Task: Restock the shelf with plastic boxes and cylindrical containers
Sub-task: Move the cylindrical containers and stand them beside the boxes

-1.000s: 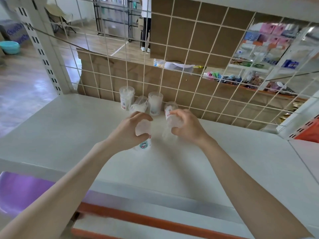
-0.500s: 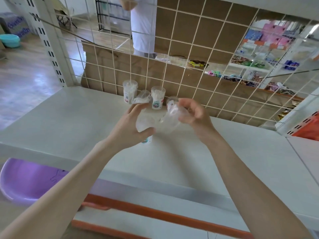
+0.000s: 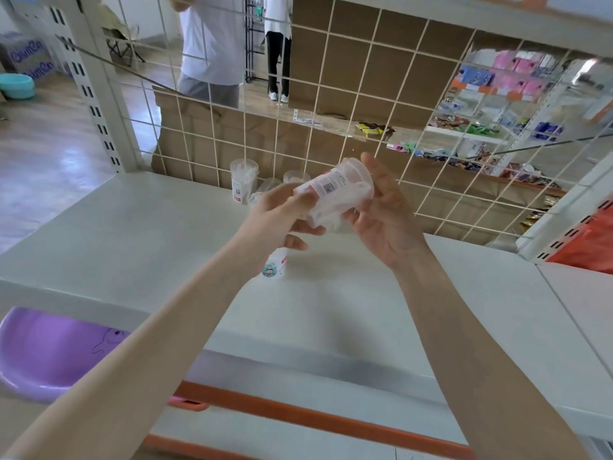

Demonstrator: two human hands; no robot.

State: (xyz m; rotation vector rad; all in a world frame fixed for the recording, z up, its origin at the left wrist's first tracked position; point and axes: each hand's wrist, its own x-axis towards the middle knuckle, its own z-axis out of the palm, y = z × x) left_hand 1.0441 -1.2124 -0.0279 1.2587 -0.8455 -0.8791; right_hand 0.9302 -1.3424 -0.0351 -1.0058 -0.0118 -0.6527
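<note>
A clear cylindrical container with a red and white label lies tilted on its side in the air above the white shelf. My right hand cradles it from the right, fingers curled round it. My left hand grips its lower end. Under my left hand a second clear container with a cartoon label stands on the shelf. Against the wire grid at the back stand more clear containers: one tall one and others partly hidden behind my hands.
A white wire grid backed by brown cardboard closes the shelf's rear. A white upright post stands at the left. A purple plastic basin sits below the shelf's front edge. A person stands behind the grid.
Both hands rose from the shelf with one container, tipping it onto its side. The other container stayed standing below my left hand. A person came into view behind the grid.
</note>
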